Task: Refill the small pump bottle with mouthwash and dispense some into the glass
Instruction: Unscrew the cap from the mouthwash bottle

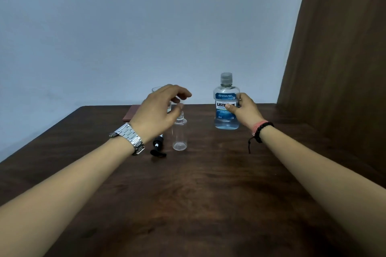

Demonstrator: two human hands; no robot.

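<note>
A small clear pump bottle [179, 137] stands empty and uncapped on the dark wooden table [208, 194]. Its black pump head [158, 148] lies on the table just to its left. My left hand [159, 110] hovers above the small bottle's neck with fingers apart, holding nothing. Behind that hand stands a clear glass [161, 98], mostly hidden. To the right, my right hand [246, 110] grips the side of the mouthwash bottle [226, 102], which stands upright with its cap on and holds pale blue liquid.
A flat reddish-brown pad [130, 113] lies at the table's back left edge. A pale wall [146, 27] rises behind the table. A brown wooden panel [338, 58] stands at the right.
</note>
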